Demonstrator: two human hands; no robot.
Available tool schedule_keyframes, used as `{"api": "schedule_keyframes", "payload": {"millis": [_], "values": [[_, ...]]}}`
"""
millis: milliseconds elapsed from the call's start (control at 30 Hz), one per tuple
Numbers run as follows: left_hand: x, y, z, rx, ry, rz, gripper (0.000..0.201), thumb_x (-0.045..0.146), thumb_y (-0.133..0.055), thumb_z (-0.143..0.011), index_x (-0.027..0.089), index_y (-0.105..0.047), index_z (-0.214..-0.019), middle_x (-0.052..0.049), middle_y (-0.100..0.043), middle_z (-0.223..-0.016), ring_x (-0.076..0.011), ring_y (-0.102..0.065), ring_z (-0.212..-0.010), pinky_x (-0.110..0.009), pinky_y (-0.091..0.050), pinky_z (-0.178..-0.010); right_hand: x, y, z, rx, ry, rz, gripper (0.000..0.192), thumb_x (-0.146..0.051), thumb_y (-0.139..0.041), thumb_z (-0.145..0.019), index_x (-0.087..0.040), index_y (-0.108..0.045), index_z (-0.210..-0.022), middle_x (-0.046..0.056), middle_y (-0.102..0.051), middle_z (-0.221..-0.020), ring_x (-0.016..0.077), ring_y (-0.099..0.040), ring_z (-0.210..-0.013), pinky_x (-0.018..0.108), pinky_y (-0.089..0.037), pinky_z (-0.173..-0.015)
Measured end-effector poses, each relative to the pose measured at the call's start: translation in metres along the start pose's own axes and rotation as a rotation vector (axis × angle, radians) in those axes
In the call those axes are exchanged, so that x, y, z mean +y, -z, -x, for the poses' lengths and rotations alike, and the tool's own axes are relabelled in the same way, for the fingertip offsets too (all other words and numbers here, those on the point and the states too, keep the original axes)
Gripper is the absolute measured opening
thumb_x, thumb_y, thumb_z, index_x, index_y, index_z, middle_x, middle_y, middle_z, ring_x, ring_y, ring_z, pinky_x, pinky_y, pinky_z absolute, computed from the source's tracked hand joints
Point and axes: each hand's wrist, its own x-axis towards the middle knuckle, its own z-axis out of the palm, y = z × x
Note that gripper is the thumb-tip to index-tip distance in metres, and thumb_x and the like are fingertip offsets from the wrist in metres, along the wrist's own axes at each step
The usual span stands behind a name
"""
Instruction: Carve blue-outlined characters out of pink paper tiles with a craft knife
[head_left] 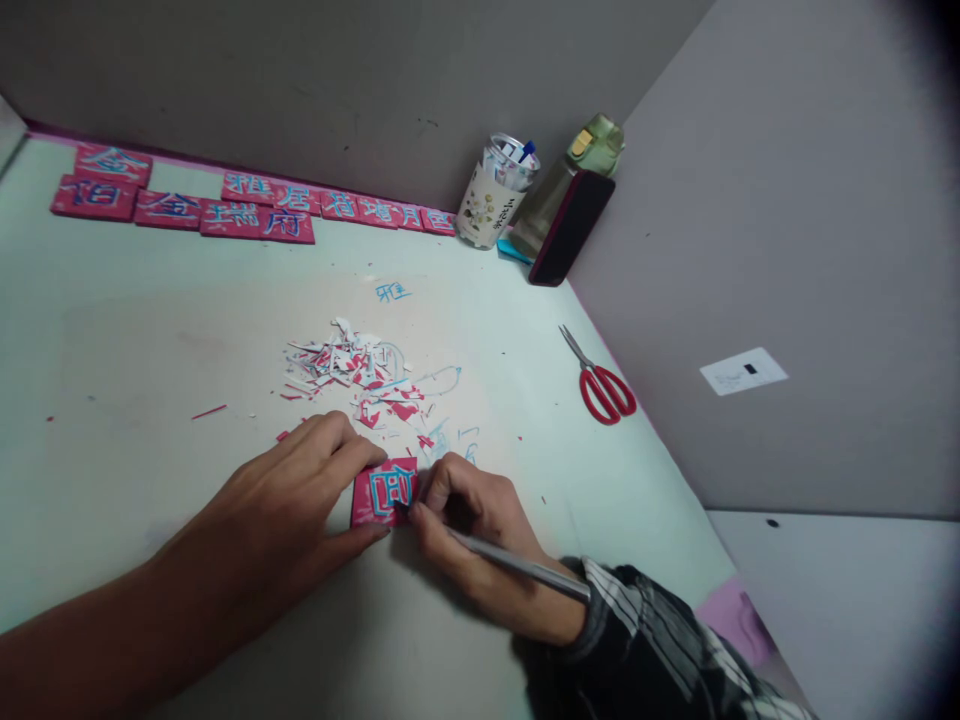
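Observation:
A small red square card with a blue-outlined, white-edged character lies on the table. My left hand steadies it, fingertips at its upper edge and thumb at its lower edge. In my right hand is a slim, silver-handled craft knife, gripped like a pen. Its dark tip touches the card's right part, over the character. Just beyond both hands lies a pile of red and white cut scraps.
Red character cards line the back wall. A jar of pens, a green-lidded bottle and a leaning dark phone stand at the back right. Red-handled scissors lie along the right edge. Blue marks show on the tabletop.

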Motion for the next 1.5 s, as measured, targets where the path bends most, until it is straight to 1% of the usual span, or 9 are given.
{"api": "schedule_keyframes", "payload": {"millis": [433, 567, 667, 833, 1000, 1167, 1267, 1367, 1500], "values": [[0.008, 0.000, -0.004, 0.059, -0.048, -0.198, 0.017, 0.031, -0.065, -0.092, 0.020, -0.061, -0.104, -0.005, -0.059, -0.093, -0.0295, -0.064, -0.086, -0.043, -0.049, -0.072, 0.003, -0.007, 0.003, 0.097, -0.093, 0.006, 0.026, -0.028, -0.065, -0.090, -0.024, -0.046, -0.073, -0.006, -0.049, -0.065, 0.0102, -0.039, -0.058, 0.027, -0.032, -0.053], [0.003, 0.002, 0.000, 0.075, -0.089, -0.237, 0.043, 0.034, -0.071, -0.090, 0.019, -0.055, -0.128, -0.009, -0.067, -0.108, -0.0323, -0.069, -0.098, -0.043, -0.051, -0.078, 0.002, -0.006, 0.002, 0.101, -0.081, 0.017, 0.024, -0.027, -0.065, -0.089, -0.024, -0.048, -0.073, -0.006, -0.049, -0.064, 0.0102, -0.040, -0.058, 0.026, -0.034, -0.053], [-0.004, 0.006, 0.001, 0.015, -0.101, -0.180, 0.051, 0.030, -0.070, -0.092, 0.026, -0.050, -0.139, -0.006, -0.068, -0.116, -0.0299, -0.070, -0.104, -0.039, -0.052, -0.082, 0.003, -0.006, 0.002, 0.101, -0.069, 0.017, 0.023, -0.025, -0.064, -0.089, -0.024, -0.047, -0.073, -0.006, -0.049, -0.064, 0.0100, -0.040, -0.058, 0.025, -0.034, -0.052], [-0.006, 0.006, -0.001, -0.014, -0.077, -0.101, 0.038, 0.031, -0.071, -0.092, 0.027, -0.054, -0.126, -0.003, -0.070, -0.110, -0.0265, -0.070, -0.098, -0.037, -0.050, -0.080, 0.001, -0.007, 0.002, 0.096, -0.110, 0.003, 0.025, -0.027, -0.064, -0.090, -0.024, -0.047, -0.073, -0.006, -0.049, -0.064, 0.0098, -0.039, -0.058, 0.026, -0.033, -0.053], [0.003, 0.002, -0.003, 0.008, -0.011, -0.185, 0.027, 0.033, -0.074, -0.086, 0.024, -0.055, -0.103, -0.002, -0.065, -0.093, -0.0268, -0.067, -0.084, -0.037, -0.045, -0.069, 0.001, -0.009, 0.002, 0.101, -0.137, -0.010, 0.028, -0.032, -0.065, -0.092, -0.024, -0.046, -0.073, -0.006, -0.048, -0.064, 0.0102, -0.039, -0.058, 0.027, -0.033, -0.053], [0.013, 0.004, -0.006, 0.082, -0.064, -0.274, 0.020, 0.038, -0.061, -0.095, 0.026, -0.046, -0.089, 0.000, -0.058, -0.079, -0.0251, -0.060, -0.068, -0.038, -0.038, -0.062, 0.004, -0.012, 0.004, 0.119, -0.114, 0.006, 0.028, -0.032, -0.064, -0.093, -0.024, -0.047, -0.074, -0.005, -0.051, -0.064, 0.0107, -0.039, -0.058, 0.028, -0.032, -0.054], [0.014, 0.003, -0.005, 0.124, -0.069, -0.326, 0.020, 0.038, -0.054, -0.098, 0.027, -0.042, -0.088, 0.000, -0.057, -0.078, -0.0248, -0.058, -0.067, -0.038, -0.038, -0.064, 0.006, -0.013, 0.004, 0.130, -0.094, 0.020, 0.027, -0.031, -0.065, -0.093, -0.024, -0.047, -0.074, -0.005, -0.052, -0.065, 0.0111, -0.040, -0.058, 0.029, -0.032, -0.054], [0.006, 0.002, 0.000, 0.075, -0.056, -0.279, 0.022, 0.039, -0.063, -0.093, 0.027, -0.044, -0.093, 0.000, -0.059, -0.083, -0.0244, -0.060, -0.072, -0.037, -0.039, -0.066, 0.005, -0.012, 0.004, 0.134, -0.109, 0.014, 0.026, -0.030, -0.064, -0.092, -0.025, -0.047, -0.074, -0.004, -0.053, -0.066, 0.0115, -0.042, -0.058, 0.030, -0.033, -0.055], [-0.008, 0.006, 0.005, -0.079, -0.029, -0.159, 0.041, 0.028, -0.080, -0.076, 0.028, -0.047, -0.099, 0.002, -0.064, -0.091, -0.0233, -0.064, -0.078, -0.034, -0.041, -0.066, 0.003, -0.011, 0.004, 0.118, -0.112, 0.013, 0.027, -0.030, -0.064, -0.092, -0.025, -0.046, -0.074, -0.004, -0.055, -0.067, 0.0114, -0.042, -0.059, 0.029, -0.034, -0.056]]}}
